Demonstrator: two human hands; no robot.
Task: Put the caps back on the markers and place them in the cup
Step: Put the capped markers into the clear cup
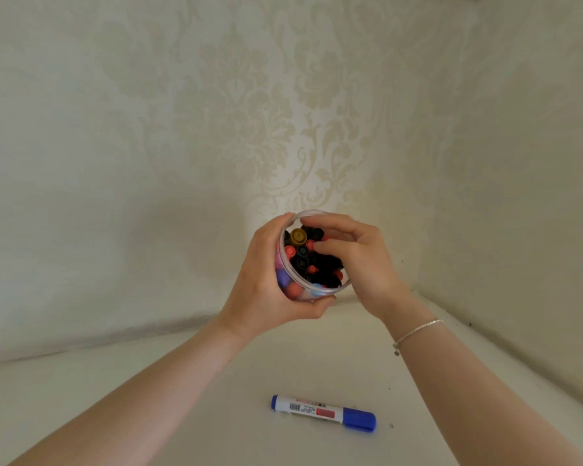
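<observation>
Clear plastic cup [295,292] held up off the surface, mid-scene, tilted so the open mouth faces the camera. Left hand [266,280] wrapped round its wall, thumb across the near underside, fingers curled over the far rim. Packed inside: markers [303,253] end-on, mostly black caps, several red, one gold-brown near the far rim, pink and pale blue showing through the wall on the left.

Right hand [354,260] reaching in from the right, fingertips [320,246] curled among the marker ends; pinching one or just pressing it down, cannot tell. Thin silver bracelet [418,331] on that wrist.

Likely step: settling a capped marker into an already crowded cup, or making room.

One blue marker [323,413] lying flat on the near part of the surface, well apart from the cup, blue cap at the right end and seemingly on, label with barcode facing up.

Next move, by the look of it: free the right hand, pick up the blue marker, check the cap is seated, then find a gap among tightly packed ends. Little spare room, so a firm hold on the cup and a careful push called for.

Surface: plain cream tabletop [182,381], matte, a few dark specks at the right. Behind and to the right, walls [148,129] in pale damask wallpaper meeting in a corner.
</observation>
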